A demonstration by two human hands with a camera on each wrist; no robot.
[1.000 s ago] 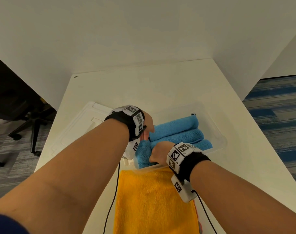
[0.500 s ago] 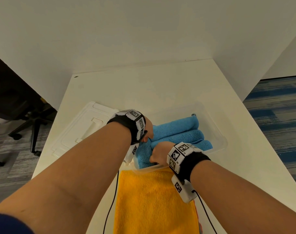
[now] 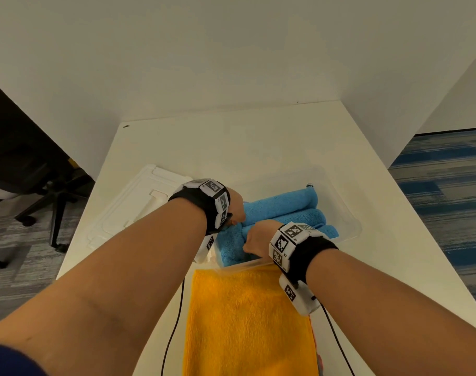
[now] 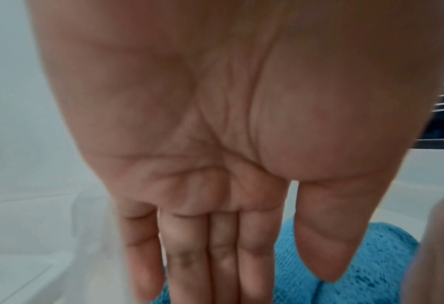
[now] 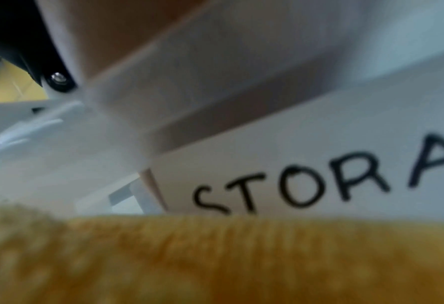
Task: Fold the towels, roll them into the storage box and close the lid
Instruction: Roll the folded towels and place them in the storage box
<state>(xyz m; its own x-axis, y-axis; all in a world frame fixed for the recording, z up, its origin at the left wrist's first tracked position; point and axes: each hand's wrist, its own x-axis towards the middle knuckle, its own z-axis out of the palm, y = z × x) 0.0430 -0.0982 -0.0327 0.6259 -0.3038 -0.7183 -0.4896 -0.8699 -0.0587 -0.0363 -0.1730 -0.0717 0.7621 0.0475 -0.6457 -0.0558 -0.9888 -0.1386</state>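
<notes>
both hands were down in the clear storage box point(image 3: 348, 213), which sat on the white table point(image 3: 258, 137), settling a rolled blue towel point(image 3: 232, 244) into its near end. two more blue rolls point(image 3: 283, 203) lay side by side further back in the box, touching one another. the left hand point(image 3: 235, 206) rested at the left end of the rolls; in the left wrist view its fingers point(image 4: 189, 246) ran straight and together, thumb alongside, tips against blue cloth, so its grip was open and pressing rather than holding. the right hand point(image 3: 257, 238) sat knuckles-up on the near roll just inside the front wall. its fingers were hidden beneath it, and the right wrist view showed only yellow pile and a hand-lettered label on the box wall, so i could not tell whether that grip was closed on the towel.

the step in hand looked like tucking the third roll into place. a yellow towel point(image 3: 247, 321) lay flat on the table just before the box, not yet rolled, and the white lid point(image 3: 128, 207) lay to the left of the box, off it.

the next move probably called for lifting both hands clear without dragging the roll loose, then rolling the yellow towel tightly. room left in the box looked scant, so the blue rolls might need crowding back.
</notes>
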